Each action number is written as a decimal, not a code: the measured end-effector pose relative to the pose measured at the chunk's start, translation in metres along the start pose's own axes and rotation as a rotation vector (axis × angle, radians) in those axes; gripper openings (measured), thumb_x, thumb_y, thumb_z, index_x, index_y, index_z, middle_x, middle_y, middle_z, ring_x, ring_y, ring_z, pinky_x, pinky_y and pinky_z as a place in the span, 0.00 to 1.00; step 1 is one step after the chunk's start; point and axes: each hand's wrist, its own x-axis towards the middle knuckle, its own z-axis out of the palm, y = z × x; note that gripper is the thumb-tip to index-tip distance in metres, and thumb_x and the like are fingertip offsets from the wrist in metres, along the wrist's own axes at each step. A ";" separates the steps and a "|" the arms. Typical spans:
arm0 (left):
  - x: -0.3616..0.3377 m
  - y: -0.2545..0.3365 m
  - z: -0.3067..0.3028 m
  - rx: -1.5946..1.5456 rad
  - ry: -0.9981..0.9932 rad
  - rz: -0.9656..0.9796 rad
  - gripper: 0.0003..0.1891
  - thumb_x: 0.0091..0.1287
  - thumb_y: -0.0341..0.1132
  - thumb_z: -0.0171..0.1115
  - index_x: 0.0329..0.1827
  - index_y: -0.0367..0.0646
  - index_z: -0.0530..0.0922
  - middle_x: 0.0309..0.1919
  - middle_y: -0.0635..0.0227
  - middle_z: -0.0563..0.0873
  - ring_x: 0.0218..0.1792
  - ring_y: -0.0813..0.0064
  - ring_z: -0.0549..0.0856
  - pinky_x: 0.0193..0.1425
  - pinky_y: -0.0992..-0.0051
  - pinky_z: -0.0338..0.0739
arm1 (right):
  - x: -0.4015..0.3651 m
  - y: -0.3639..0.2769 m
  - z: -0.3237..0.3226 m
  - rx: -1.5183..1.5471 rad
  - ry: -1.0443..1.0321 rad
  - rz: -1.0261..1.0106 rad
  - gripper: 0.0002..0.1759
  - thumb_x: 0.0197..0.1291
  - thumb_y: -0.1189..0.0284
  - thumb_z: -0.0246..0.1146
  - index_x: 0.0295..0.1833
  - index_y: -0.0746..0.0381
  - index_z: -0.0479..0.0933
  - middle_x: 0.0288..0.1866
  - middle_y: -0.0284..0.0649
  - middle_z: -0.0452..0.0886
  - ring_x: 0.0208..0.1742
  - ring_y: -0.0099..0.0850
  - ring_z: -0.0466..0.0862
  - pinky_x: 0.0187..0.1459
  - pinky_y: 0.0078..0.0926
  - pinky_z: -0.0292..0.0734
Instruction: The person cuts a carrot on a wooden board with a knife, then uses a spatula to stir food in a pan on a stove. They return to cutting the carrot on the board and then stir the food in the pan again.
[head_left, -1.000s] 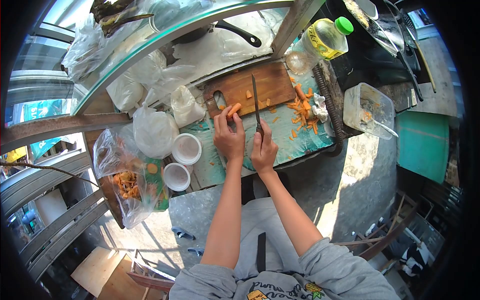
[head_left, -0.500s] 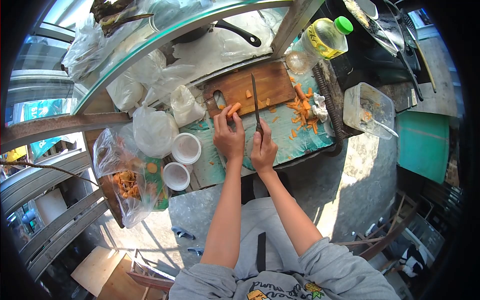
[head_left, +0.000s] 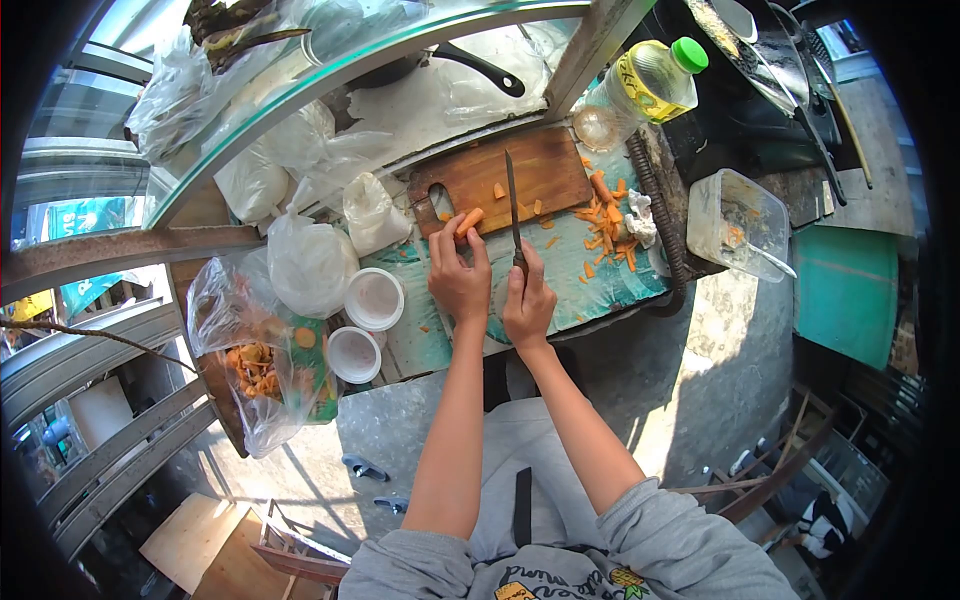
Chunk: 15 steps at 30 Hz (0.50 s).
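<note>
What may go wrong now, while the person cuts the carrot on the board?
1. The left hand holds a short carrot close to the knife that the right hand grips; the blade may nick the left hand.
2. Cut pieces lie off the board on the cloth, near its right edge; some may fall.

- Left hand (head_left: 458, 280) and right hand (head_left: 527, 305): bare from fingertips to wrist.
- Forearms: uncovered from the wrists behind the fingers to past the elbows.
- Left sleeve (head_left: 400, 570) and right sleeve (head_left: 680, 545): grey sweatshirt cloth, bunched in soft folds, far back from the fingers.
- Chest print (head_left: 560, 585): dark lettering with a yellow-and-green motif, cut off by the frame edge.
- Dark strip (head_left: 522, 505): narrow, running down the grey front between the arms.
</note>
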 end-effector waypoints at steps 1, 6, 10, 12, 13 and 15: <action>0.000 -0.001 0.000 0.005 0.008 0.017 0.10 0.66 0.33 0.63 0.50 0.49 0.83 0.32 0.73 0.80 0.19 0.79 0.72 0.23 0.75 0.67 | 0.000 0.000 0.000 0.003 -0.002 0.006 0.22 0.70 0.71 0.53 0.69 0.57 0.68 0.41 0.52 0.86 0.35 0.52 0.87 0.33 0.42 0.80; -0.001 -0.003 0.002 0.000 0.022 0.038 0.10 0.66 0.33 0.63 0.50 0.49 0.83 0.32 0.72 0.80 0.19 0.77 0.73 0.24 0.74 0.68 | -0.001 0.001 0.000 -0.002 -0.010 0.009 0.22 0.70 0.71 0.53 0.69 0.57 0.68 0.41 0.53 0.86 0.35 0.52 0.87 0.33 0.42 0.80; 0.000 -0.002 0.001 0.008 0.021 0.039 0.10 0.66 0.33 0.63 0.50 0.49 0.83 0.32 0.72 0.80 0.20 0.77 0.74 0.24 0.74 0.68 | 0.000 0.000 0.000 -0.003 -0.006 0.011 0.23 0.70 0.71 0.53 0.69 0.57 0.68 0.41 0.53 0.86 0.36 0.52 0.87 0.33 0.42 0.80; 0.000 -0.001 0.000 0.009 0.020 0.034 0.10 0.66 0.33 0.63 0.50 0.49 0.83 0.32 0.72 0.80 0.20 0.77 0.75 0.24 0.74 0.68 | 0.000 0.000 0.000 -0.004 -0.003 0.009 0.23 0.70 0.71 0.53 0.69 0.57 0.68 0.41 0.53 0.86 0.36 0.52 0.87 0.33 0.42 0.80; 0.000 0.000 0.000 0.004 0.013 0.021 0.10 0.66 0.33 0.63 0.50 0.49 0.83 0.32 0.72 0.79 0.20 0.77 0.74 0.24 0.74 0.68 | 0.000 0.000 0.001 -0.004 0.000 0.006 0.23 0.70 0.71 0.53 0.69 0.57 0.68 0.41 0.53 0.86 0.36 0.52 0.87 0.33 0.42 0.80; 0.000 0.001 0.000 0.000 0.005 0.008 0.10 0.66 0.33 0.63 0.50 0.49 0.83 0.32 0.72 0.79 0.20 0.77 0.74 0.24 0.74 0.68 | 0.000 0.000 0.000 -0.001 -0.007 0.014 0.23 0.70 0.71 0.53 0.69 0.57 0.68 0.41 0.52 0.86 0.36 0.52 0.87 0.33 0.42 0.80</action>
